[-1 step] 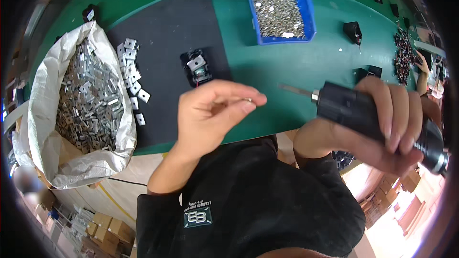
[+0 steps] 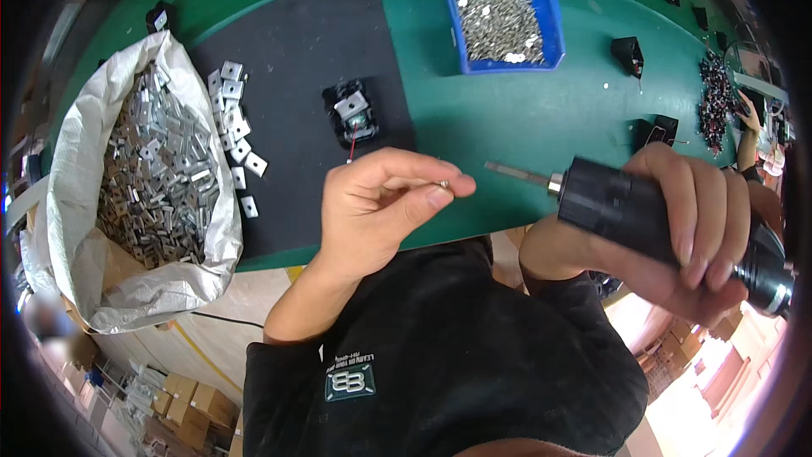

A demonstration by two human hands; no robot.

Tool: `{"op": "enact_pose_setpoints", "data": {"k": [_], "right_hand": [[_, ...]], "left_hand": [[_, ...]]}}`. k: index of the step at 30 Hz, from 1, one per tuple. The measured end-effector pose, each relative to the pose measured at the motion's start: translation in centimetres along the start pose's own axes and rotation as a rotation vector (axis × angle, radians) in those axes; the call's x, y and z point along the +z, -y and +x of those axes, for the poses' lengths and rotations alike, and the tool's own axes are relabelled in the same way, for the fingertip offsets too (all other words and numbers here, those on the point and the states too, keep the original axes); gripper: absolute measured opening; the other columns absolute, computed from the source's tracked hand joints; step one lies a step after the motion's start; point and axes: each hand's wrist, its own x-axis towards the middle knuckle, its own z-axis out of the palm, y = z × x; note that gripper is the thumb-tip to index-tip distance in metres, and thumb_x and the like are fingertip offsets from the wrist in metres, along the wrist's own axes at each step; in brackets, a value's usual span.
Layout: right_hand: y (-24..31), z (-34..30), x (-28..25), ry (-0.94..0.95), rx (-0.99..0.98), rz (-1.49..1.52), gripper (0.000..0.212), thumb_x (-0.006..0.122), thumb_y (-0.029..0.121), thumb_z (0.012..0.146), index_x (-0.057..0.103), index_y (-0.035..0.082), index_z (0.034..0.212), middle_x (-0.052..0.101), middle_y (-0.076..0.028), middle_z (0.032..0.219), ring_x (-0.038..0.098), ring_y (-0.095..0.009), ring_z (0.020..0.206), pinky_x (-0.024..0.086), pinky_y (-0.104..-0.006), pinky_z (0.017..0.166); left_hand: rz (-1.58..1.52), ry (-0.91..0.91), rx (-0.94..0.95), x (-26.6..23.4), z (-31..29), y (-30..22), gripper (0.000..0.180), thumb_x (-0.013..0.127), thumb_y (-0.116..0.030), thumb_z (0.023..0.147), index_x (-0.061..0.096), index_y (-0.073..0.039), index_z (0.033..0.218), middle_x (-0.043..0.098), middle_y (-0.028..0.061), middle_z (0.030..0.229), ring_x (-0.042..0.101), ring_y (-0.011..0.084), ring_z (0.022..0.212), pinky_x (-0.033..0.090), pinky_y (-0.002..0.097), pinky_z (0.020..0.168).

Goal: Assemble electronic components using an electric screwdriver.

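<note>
My left hand [image 2: 368, 211] pinches a small silvery screw [image 2: 444, 184] between thumb and fingertips, above the near edge of the table. My right hand [image 2: 702, 211] is wrapped round a black power screwdriver [image 2: 609, 207]. Its thin bit [image 2: 516, 172] points left toward the screw, with a small gap between them. Beyond my left hand, a black housing [image 2: 353, 129] lies on the dark mat with a square metal plate [image 2: 352, 106] in it and a red wire coming out.
A white sack [image 2: 72, 195] full of metal plates stands at the left, with several loose plates [image 2: 239, 129] beside it. At the back is a blue bin [image 2: 554, 25] of screws. Black housings [image 2: 627, 52] and a pile of dark small parts [image 2: 715, 101] lie right, near another person's hand [image 2: 748, 112].
The screwdriver bit and the pinched screw are slightly closer together. The whole view has shifted a little.
</note>
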Motion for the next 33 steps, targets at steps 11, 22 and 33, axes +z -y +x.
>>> {"op": "enact_pose_setpoints", "data": {"k": [11, 22, 33], "right_hand": [[-1.6, -1.8, 0.7, 0.121, 0.357, 0.023, 0.026, 0.078, 0.013, 0.077, 0.060, 0.009, 0.094, 0.060, 0.002, 0.075, 0.063, -0.010, 0.070, 0.055, -0.0252, 0.076], [-2.1, -1.5, 0.8, 0.254, 0.550, -0.049, 0.041, 0.079, 0.012, 0.077, 0.059, 0.011, 0.112, 0.063, 0.000, 0.073, 0.065, -0.012, 0.066, 0.057, -0.0266, 0.071], [-5.2, -2.3, 1.3, 0.278, 0.375, -0.109, 0.046, 0.078, 0.011, 0.079, 0.056, 0.013, 0.119, 0.063, 0.000, 0.077, 0.064, -0.011, 0.068, 0.054, -0.0262, 0.073]], "left_hand": [[-0.553, 0.118, 0.010, -3.5, -2.7, 1.2, 0.018, 0.066, 0.002, 0.088, 0.064, 0.005, 0.106, 0.069, 0.0212, 0.099, 0.069, 0.0280, 0.097, 0.057, 0.0343, 0.085], [-0.163, -0.041, 0.079, -4.6, -3.1, -0.5, 0.015, 0.072, -0.011, 0.088, 0.068, 0.000, 0.098, 0.070, 0.0114, 0.083, 0.065, 0.0206, 0.075, 0.047, 0.0359, 0.074], [0.572, 0.031, 0.420, -7.2, -0.7, -3.0, 0.051, 0.081, -0.009, 0.072, 0.062, 0.006, 0.118, 0.067, 0.0172, 0.114, 0.064, 0.0258, 0.104, 0.052, 0.0310, 0.086]]}}
